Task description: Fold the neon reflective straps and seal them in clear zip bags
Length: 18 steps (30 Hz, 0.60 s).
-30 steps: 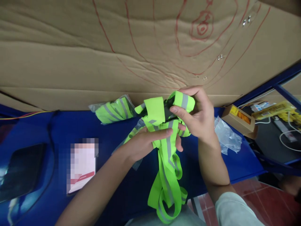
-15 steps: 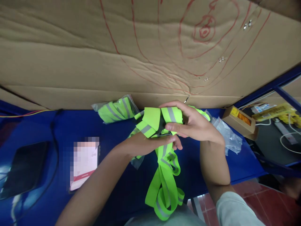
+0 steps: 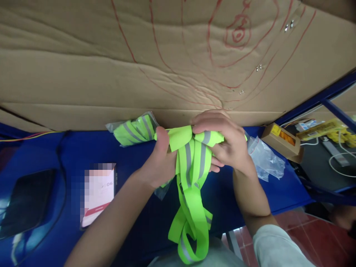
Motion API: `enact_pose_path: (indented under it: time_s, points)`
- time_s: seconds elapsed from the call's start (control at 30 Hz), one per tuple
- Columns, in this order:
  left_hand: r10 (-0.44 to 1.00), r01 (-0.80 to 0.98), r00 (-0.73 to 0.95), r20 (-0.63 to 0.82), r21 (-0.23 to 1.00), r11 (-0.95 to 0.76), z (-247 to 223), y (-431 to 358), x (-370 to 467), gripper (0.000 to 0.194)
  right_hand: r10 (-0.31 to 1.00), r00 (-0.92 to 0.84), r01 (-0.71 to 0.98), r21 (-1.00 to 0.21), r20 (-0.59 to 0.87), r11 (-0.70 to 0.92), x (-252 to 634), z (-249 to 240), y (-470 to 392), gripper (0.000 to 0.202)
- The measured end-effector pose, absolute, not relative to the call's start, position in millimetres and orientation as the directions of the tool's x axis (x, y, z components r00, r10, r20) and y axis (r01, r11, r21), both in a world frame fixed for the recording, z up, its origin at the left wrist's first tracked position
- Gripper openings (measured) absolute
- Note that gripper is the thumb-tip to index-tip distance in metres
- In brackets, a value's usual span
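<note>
A neon-green reflective strap (image 3: 196,200) with silver stripes hangs in long loops from my hands, over the desk's front edge. My left hand (image 3: 160,161) supports its upper folds, with the thumb raised and the fingers passing behind the strap. My right hand (image 3: 226,135) curls over the folded strap at the right. Fingertips show below the folds, and part of the grip is hidden. Behind my left hand, a clear bag of green reflective straps (image 3: 135,129) lies against the cardboard. Part of another plastic bag (image 3: 162,192) shows below my left hand.
On the blue desk (image 3: 133,226) lie a phone (image 3: 100,196) with a lit screen, a dark tablet-like device (image 3: 27,200) and cables. At right are a crumpled clear bag (image 3: 265,159) and a small cardboard box (image 3: 280,141). A cardboard panel (image 3: 83,81) with red lines stands behind.
My left thumb has lifted off and the hand has turned more open under the strap. The upper folds have shifted, and more strap now drapes down the front. The right-hand fingers have curled over the strap.
</note>
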<state>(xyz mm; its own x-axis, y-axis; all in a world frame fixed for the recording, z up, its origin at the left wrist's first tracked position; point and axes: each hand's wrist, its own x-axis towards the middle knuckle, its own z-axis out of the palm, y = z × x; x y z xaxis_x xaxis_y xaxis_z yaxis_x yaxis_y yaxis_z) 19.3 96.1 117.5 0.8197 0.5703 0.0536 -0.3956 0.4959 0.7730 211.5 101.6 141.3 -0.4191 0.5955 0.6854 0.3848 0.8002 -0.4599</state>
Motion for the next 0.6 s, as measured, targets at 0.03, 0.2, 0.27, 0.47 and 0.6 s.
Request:
enact_pose_path:
  time_s: [0.03,0.2,0.27,0.47,0.6]
  points:
    - [0.600,-0.398,0.800,0.018,0.764,0.508,118,97,19,0.084,0.587,-0.461,0.374,-0.454,0.666,0.809,212,143,102,0.038]
    - [0.760,-0.457,0.635,-0.141,0.724,0.516,118,99,18,0.048,0.590,-0.648,0.342,-0.508,0.481,0.790,214,151,98,0.051]
    - [0.795,-0.473,0.586,-0.160,0.729,0.495,119,102,15,0.040,0.638,-0.651,0.310,-0.624,0.411,0.717,213,151,97,0.066]
    - [0.699,-0.318,0.686,-0.201,0.782,0.536,118,103,8,0.042,0.860,-0.444,0.254,-0.884,0.253,0.391,213,140,102,0.067]
    - [0.649,-0.273,0.721,-0.242,0.762,0.587,113,104,11,0.041,0.869,-0.494,0.157,-0.984,0.000,0.090,211,137,105,0.045]
